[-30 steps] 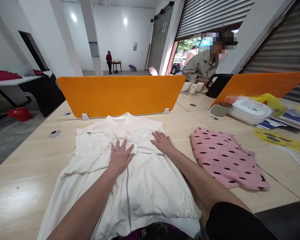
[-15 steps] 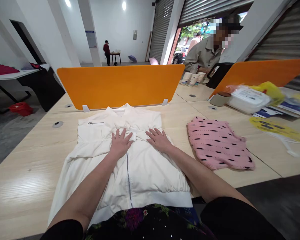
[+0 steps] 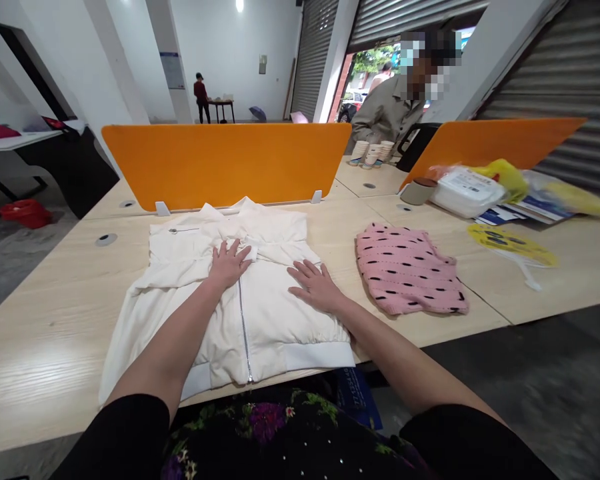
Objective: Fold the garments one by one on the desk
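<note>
A white zip-up jacket (image 3: 275, 320) lies front up on the wooden table (image 3: 40, 333), its hem towards me. The zip runs down its middle, and one sleeve trails along its left side. Fingers spread, my left hand (image 3: 229, 265) rests flat on the gathered cloth left of the upper zip. My right hand (image 3: 314, 285) also lies flat with fingers apart, on the jacket's right half a little nearer the hem. To the right lies a folded pink knitted garment (image 3: 410, 270) with black dashes, touched by neither hand.
An orange divider (image 3: 225, 167) stands behind the jacket. At the right are a yellow fan (image 3: 513, 245), a tape roll (image 3: 419, 191), a white plastic box (image 3: 467, 191) and a second orange divider (image 3: 500, 150). Paper cups (image 3: 373, 155) stand near a person (image 3: 387, 110) across the table.
My right hand has slid down the jacket, nearer to me, and slightly away from the left. The left hand stays on the same gathered spot. The view has shifted a little.
</note>
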Motion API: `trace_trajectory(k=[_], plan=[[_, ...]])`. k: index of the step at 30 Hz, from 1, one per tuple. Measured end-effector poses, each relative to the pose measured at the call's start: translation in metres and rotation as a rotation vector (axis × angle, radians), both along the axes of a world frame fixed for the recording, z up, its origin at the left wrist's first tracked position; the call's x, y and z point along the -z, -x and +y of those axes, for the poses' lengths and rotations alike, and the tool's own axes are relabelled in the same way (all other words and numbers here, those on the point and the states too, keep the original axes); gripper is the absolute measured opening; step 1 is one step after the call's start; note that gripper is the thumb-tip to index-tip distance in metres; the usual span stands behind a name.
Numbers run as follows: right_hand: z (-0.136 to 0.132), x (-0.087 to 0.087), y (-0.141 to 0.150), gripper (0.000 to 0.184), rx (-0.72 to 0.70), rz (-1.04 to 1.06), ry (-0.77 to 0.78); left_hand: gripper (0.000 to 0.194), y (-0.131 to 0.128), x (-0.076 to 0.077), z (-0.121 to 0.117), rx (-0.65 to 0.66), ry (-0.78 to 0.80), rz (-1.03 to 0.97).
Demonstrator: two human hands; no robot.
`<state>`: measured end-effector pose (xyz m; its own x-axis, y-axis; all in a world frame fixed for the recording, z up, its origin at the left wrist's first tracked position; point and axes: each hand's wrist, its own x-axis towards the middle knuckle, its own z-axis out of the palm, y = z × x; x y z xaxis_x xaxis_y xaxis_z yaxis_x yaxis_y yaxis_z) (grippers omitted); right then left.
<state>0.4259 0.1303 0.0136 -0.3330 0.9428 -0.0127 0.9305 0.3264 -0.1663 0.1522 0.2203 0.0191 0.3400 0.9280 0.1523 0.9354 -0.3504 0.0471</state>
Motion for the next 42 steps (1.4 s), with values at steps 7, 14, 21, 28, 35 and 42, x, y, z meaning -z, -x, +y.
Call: trace_trajectory(k=[7,14,21,28,35,42], plan=[[0.004,0.002,0.0,0.061,-0.011,0.023,-0.042,0.053,-0.008,-0.01,-0.025,-0.028,-0.145,0.034],[0.002,0.005,0.0,0.058,-0.014,0.03,-0.077,0.056,-0.004,-0.002,-0.097,0.156,0.08,0.013],[0.005,0.006,-0.001,0.057,-0.004,0.054,-0.085,0.049,-0.005,-0.002,-0.123,0.188,0.076,0.061],[-0.065,-0.009,-0.012,0.055,-0.262,0.277,-0.034,0.05,0.037,-0.021,-0.195,0.398,0.12,-0.083],[-0.117,0.017,-0.029,0.056,-0.378,0.294,-0.187,0.06,0.097,0.001,-0.252,0.429,-0.045,0.04],[-0.132,0.027,-0.047,0.069,-0.37,0.269,-0.335,0.028,0.142,0.005,-0.281,0.272,-0.402,-0.003]])
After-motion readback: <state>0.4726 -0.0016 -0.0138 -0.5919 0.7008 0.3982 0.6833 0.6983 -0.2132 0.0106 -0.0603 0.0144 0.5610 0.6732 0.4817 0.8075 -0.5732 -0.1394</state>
